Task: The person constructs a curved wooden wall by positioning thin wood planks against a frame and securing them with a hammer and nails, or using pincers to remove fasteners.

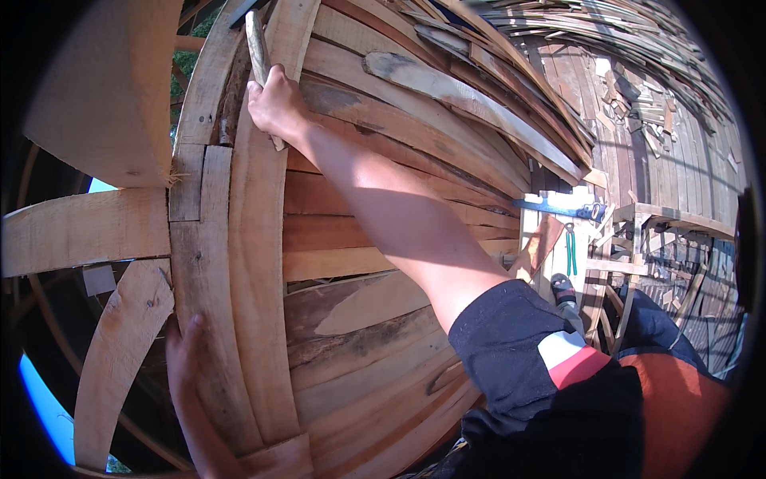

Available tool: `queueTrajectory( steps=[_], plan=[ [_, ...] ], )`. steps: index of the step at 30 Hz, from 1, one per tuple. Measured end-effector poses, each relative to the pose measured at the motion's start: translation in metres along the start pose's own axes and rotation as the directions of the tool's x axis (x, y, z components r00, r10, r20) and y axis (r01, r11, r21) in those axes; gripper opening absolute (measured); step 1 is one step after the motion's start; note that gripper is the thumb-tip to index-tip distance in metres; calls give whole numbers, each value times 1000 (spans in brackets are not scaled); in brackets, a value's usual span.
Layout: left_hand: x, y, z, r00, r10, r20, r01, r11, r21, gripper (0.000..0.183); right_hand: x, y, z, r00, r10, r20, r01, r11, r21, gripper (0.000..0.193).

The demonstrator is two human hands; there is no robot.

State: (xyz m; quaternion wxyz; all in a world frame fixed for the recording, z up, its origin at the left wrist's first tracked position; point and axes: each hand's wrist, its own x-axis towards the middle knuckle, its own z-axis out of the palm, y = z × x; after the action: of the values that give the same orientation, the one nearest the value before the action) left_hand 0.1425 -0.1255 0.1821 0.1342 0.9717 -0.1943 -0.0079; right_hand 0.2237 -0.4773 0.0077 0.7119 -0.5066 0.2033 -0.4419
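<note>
My right arm reaches up and left across the planks. At the top, my right hand (277, 104) is closed round the pale wooden handle of a hammer (257, 48); its dark head is partly cut off by the upper edge. Beneath it runs a long, curved board (259, 263). Lower left, my left hand (185, 351) is in shadow at the outer edge of a jointed wooden beam (198, 271). The thumb lies against the beam's face, and the fingers are mostly hidden behind the edge.
Overlapping planks (359, 247) fan out to the right. Curved timbers (124, 359) and a thick block (104, 88) stand at left beside dark gaps. A blue handsaw (562, 209) and green-handled pliers (571, 249) lie at right, near wood strips (614, 32) and a wooden frame (686, 219).
</note>
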Motion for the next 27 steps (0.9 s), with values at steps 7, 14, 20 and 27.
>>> queueTrajectory(
  steps=[7,14,20,27],
  plan=[
    [-7,-3,-2,1000,0,8,0,1000,7,81,-24,-22,-18,923,-180,-339,266,937,228,35],
    [-11,1,3,1000,-19,17,19,1000,-4,80,-27,-11,-18,1000,-3,23,1,996,84,35],
    [-5,11,2,1000,25,17,-26,998,52,81,-17,-15,-6,994,-27,-109,34,998,55,34],
    [-11,5,1,999,-29,25,29,1000,-5,82,-8,-14,-35,994,33,100,-32,999,-11,41]
  ],
)
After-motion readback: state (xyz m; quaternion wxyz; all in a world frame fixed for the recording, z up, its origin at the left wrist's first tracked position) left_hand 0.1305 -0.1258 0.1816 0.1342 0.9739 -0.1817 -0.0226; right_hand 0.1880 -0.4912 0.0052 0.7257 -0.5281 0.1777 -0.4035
